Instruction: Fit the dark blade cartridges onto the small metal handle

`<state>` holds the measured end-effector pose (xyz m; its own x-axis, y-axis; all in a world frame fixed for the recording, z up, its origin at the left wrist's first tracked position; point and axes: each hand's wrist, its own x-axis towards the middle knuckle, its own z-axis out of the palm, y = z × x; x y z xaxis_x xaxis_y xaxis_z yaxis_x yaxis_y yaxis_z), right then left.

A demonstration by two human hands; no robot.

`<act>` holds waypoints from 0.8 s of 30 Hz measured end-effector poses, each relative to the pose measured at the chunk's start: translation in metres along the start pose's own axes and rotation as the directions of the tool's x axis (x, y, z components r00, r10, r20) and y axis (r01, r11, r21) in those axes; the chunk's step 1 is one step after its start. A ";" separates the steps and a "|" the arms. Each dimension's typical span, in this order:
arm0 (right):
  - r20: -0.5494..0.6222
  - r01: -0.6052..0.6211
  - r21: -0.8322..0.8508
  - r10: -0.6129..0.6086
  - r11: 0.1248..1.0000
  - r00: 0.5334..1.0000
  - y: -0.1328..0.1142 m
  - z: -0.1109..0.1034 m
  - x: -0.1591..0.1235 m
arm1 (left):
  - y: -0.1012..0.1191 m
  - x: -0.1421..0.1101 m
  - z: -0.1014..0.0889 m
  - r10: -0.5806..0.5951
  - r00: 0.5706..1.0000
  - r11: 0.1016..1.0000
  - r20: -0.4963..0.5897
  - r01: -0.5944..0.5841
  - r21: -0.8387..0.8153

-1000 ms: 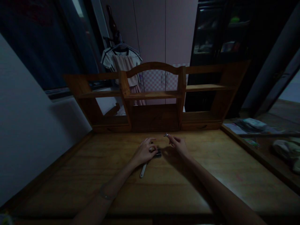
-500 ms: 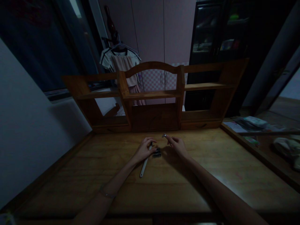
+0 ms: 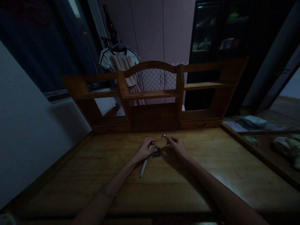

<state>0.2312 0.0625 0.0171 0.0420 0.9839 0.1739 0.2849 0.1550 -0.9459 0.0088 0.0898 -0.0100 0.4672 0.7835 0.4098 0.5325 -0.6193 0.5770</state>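
Observation:
Both hands rest near the middle of a wooden desk (image 3: pixel 211 168) in dim light. My left hand (image 3: pixel 144 150) curls its fingers around the top of a pale slim tool (image 3: pixel 143 165) that lies on the desk and points back toward me. A small dark object (image 3: pixel 157 152) sits just right of that hand, between the two hands. My right hand (image 3: pixel 177 146) pinches a small shiny metal piece (image 3: pixel 163 136) at its fingertips, raised a little above the desk.
A wooden hutch with shelves (image 3: pixel 152 93) stands along the back of the desk. A white wall (image 3: pixel 28 131) runs on the left. Papers and cloth (image 3: pixel 253 122) lie on a surface to the right. Clothes on a hanger (image 3: pixel 120 61) hang behind.
My left hand has shifted its fingers from the dark object onto the pale tool. My right hand has stayed close by, still pinching the metal piece.

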 end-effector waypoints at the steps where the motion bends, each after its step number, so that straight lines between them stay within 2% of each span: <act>1: 0.001 -0.004 -0.009 0.004 1.000 1.000 0.000 0.000 0.000 | -0.001 0.000 0.000 -0.010 1.000 1.000 0.014 0.010 0.003; 4: 0.008 -0.005 -0.021 0.006 1.000 1.000 0.000 0.000 -0.001 | -0.002 0.000 -0.001 -0.024 0.999 1.000 0.024 0.024 -0.001; 9: 0.015 0.034 -0.022 -0.034 0.999 0.999 0.006 0.000 -0.001 | -0.001 -0.003 0.003 -0.003 0.999 1.000 -0.045 0.002 -0.019; 13: 0.024 0.033 0.008 -0.034 0.999 0.999 0.011 -0.001 0.000 | -0.007 -0.003 0.004 -0.146 0.977 0.986 -0.158 0.130 -0.104; 17: 0.021 0.019 0.061 -0.021 0.998 1.000 0.014 -0.002 0.001 | -0.008 -0.003 -0.005 -0.236 0.928 0.969 -0.288 0.246 -0.001; 24: -0.004 0.039 0.103 -0.039 0.994 0.999 0.014 -0.001 0.003 | 0.005 -0.005 -0.008 -0.300 0.911 0.933 -0.282 0.342 0.113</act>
<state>0.2368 0.0676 0.0045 0.0344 0.9767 0.2119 0.1859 0.2020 -0.9616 0.0035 0.0834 -0.0038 0.0673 0.9143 0.3995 0.7362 -0.3157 0.5986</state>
